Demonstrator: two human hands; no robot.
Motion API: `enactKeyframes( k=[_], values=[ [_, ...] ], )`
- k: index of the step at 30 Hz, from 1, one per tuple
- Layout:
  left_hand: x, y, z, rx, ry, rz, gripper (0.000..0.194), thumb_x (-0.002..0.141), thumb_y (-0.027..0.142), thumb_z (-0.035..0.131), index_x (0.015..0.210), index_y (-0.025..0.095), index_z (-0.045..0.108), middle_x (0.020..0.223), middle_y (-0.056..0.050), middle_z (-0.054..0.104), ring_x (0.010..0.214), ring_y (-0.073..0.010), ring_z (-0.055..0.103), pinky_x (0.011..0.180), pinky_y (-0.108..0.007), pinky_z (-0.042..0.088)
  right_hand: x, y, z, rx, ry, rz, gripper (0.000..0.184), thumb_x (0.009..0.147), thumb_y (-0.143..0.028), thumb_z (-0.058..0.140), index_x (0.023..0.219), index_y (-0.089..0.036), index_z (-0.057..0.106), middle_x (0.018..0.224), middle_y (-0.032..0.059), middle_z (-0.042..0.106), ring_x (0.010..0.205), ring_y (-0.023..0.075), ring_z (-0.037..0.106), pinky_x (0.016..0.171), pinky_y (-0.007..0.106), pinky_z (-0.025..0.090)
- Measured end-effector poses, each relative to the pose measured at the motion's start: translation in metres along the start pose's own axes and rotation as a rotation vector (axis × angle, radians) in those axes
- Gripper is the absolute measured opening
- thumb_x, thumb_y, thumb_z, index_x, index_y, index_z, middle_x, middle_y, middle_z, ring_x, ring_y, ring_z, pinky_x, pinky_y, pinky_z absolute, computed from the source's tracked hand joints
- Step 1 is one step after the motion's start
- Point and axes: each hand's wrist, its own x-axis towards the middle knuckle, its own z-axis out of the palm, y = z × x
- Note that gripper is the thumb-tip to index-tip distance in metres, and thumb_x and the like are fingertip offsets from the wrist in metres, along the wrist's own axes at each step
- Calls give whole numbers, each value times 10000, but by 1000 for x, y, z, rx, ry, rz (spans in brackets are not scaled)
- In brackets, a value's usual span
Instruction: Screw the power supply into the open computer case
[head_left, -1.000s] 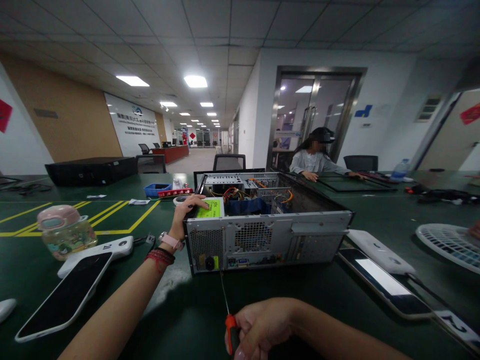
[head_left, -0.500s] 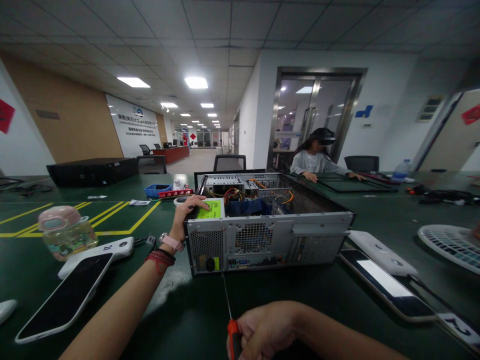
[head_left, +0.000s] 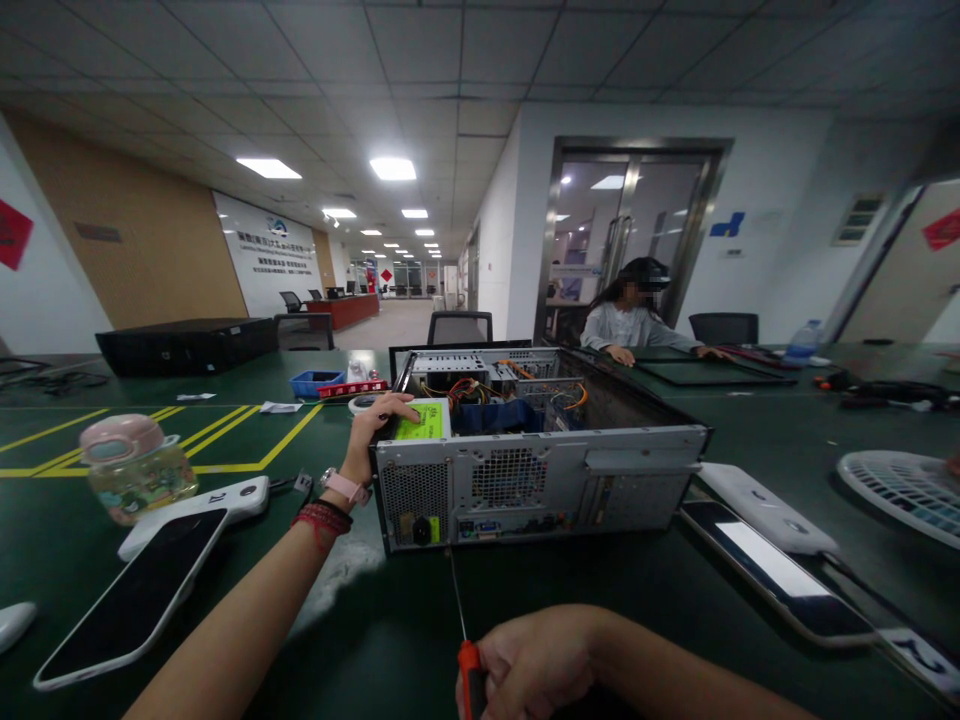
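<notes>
Nearest the camera, at the bottom edge, the right hand [head_left: 536,665] is curled into a closed fist around the orange-red handle of a screwdriver [head_left: 463,625]. The thin shaft runs up and slightly left from the fist, long axis pointing away from the person, tip meeting the lower rear panel of the computer case [head_left: 536,485] near the power socket. The case lies on its side on the green table [head_left: 390,640], open face up, rear panel with fan grille toward the camera, long axis running away from the person. The left hand [head_left: 375,425] reaches in from the left, wrist with a pink watch and red cords, palm down with fingers loosely spread, resting on the near left top corner of the case; fingertips touch the power supply [head_left: 424,420] with its green label. Left of the forearm lie a dark phone [head_left: 135,600] and a white device [head_left: 199,500], with a pink-lidded jar [head_left: 135,465] behind. Right of the case lie another phone [head_left: 772,570] and a white fan grille [head_left: 904,490]. Farther off, a small blue tray [head_left: 315,381]; across the table, another person [head_left: 630,320] sits with hands on the tabletop.
</notes>
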Motion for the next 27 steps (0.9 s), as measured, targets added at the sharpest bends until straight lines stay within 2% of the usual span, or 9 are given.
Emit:
enactKeyframes(
  k=[5, 8, 12, 15, 17, 20, 24, 27],
  values=[
    [-2, 1, 2, -16, 38, 11, 311, 806, 211, 399, 770, 175, 706, 977, -102, 731, 1100, -287, 591, 1047, -427, 382, -3, -3, 7, 14, 11, 1, 96, 687, -16, 590, 676, -97, 541, 500, -22, 578, 347, 72, 496, 371, 147, 422],
    [-2, 3, 2, -17, 31, -24, 326, 806, 223, 385, 758, 171, 702, 977, -102, 730, 1107, -287, 586, 1054, -419, 376, 0, 1, 8, 64, 19, -39, 128, 653, -8, 601, 694, -111, 537, 537, -34, 596, 366, 55, 502, 399, 128, 436],
    [-1, 6, 2, -22, 11, -35, 348, 815, 233, 365, 766, 164, 703, 965, -112, 728, 1106, -294, 582, 1062, -432, 367, 5, 10, 3, 167, -22, -144, 286, 525, -72, 755, 753, -109, 587, 612, -42, 621, 433, 52, 555, 453, 118, 466],
    [0, 6, 2, -23, 24, -4, 336, 822, 224, 365, 765, 182, 693, 958, -104, 735, 1111, -294, 582, 1068, -440, 366, 6, 15, 0, 181, -56, -165, 400, 468, -159, 828, 815, -108, 638, 645, -40, 627, 467, 55, 571, 455, 120, 458],
    [0, 6, 2, -18, 21, 4, 337, 825, 225, 362, 760, 184, 691, 955, -103, 739, 1107, -296, 584, 1067, -447, 370, 4, 15, 2, 183, -43, -154, 343, 525, -156, 795, 834, -102, 656, 658, -34, 630, 484, 53, 577, 470, 117, 454],
    [-1, 7, 2, -14, 12, 17, 325, 825, 229, 376, 763, 182, 692, 941, -103, 742, 1093, -303, 588, 1066, -457, 372, -1, 10, 12, 192, 71, -83, 149, 677, -60, 637, 820, -92, 661, 633, -31, 612, 496, 45, 584, 524, 112, 457],
    [-1, 7, 2, -30, 25, 57, 302, 828, 234, 400, 791, 188, 697, 929, -99, 741, 1104, -313, 588, 1082, -463, 351, -6, 6, 26, 203, 225, -5, 201, 786, 7, 478, 778, -93, 652, 586, -29, 578, 457, 36, 548, 509, 114, 414],
    [-1, 7, 2, -34, 4, 41, 336, 843, 255, 383, 789, 179, 706, 930, -107, 737, 1111, -318, 584, 1077, -467, 349, -5, 7, 29, 229, 243, -43, 234, 786, 36, 465, 795, -89, 663, 599, -29, 583, 468, 21, 545, 518, 96, 406]
  ],
)
